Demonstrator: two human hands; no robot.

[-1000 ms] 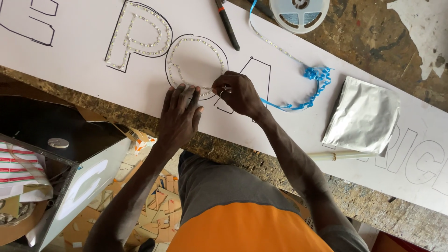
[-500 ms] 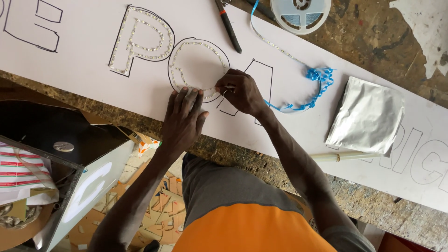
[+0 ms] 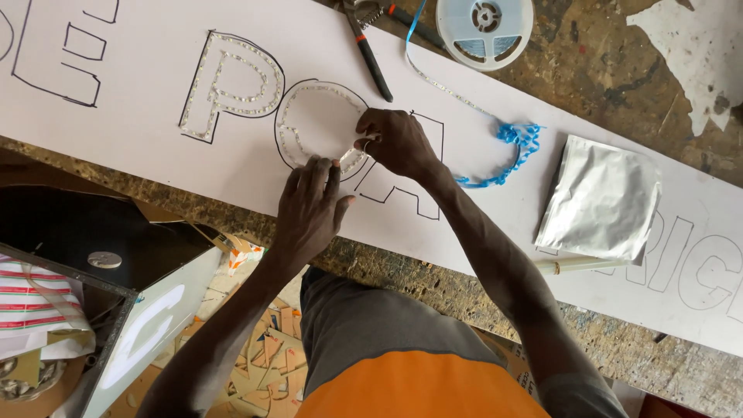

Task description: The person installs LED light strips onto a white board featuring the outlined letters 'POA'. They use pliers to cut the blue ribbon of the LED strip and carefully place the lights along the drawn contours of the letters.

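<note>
On the white sign board (image 3: 480, 147), both hands work the round outlined letter (image 3: 319, 128), second of the two filled ones. Left hand (image 3: 309, 207) lies palm down, fingers together and extended, tips pressing the lower rim of that letter where the LED strip (image 3: 433, 81) is laid along the outline. Forearm runs straight up from the bottom edge, wrist roughly flat. Right hand (image 3: 398, 142) sits at the letter's right side, knuckles up, wrist bent inward, thumb and fingers pinching the strip against the board. Right forearm comes in diagonally from lower right, crossing over the next, unfilled angular letter. Hands are near each other but not touching.

Strip path: from the pinch it trails up and right to the clear reel (image 3: 484, 29) on the bare bench top. A blue ribbon-like tail (image 3: 515, 147) loops just right of the right hand. The letter to the left (image 3: 228, 81) is already lined with strip.

Other items: red-handled pliers (image 3: 371, 42) at the board's top edge, near the reel. Silver foil bag (image 3: 600, 197) lying flat on the board, well right of the hands. A pale tube (image 3: 576, 265) sits just below the bag. Cardboard scraps (image 3: 263, 348) on the floor beneath the bench edge.
</note>
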